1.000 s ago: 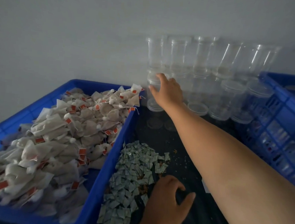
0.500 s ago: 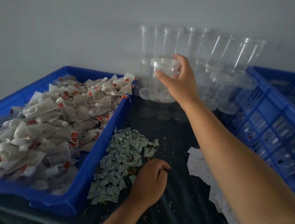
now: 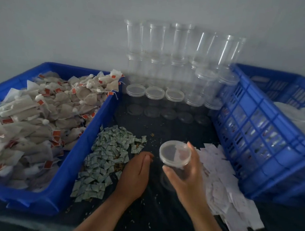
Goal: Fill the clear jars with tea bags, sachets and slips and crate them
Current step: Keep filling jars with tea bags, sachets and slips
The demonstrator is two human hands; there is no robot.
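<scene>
Clear jar [image 3: 175, 155], lidded and seemingly empty, is gripped in my right hand [image 3: 188, 179] above the table [image 3: 165, 129], between sachets [image 3: 105, 157] and slips [image 3: 222, 176]. Left hand [image 3: 135, 171] curls at the sachets, hold unclear. Filling and crating remain, I judge.

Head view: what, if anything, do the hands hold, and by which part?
The right hand grips a lidded clear jar by its side wall. The left hand is curled beside the sachets; whether it holds anything cannot be told.
</scene>
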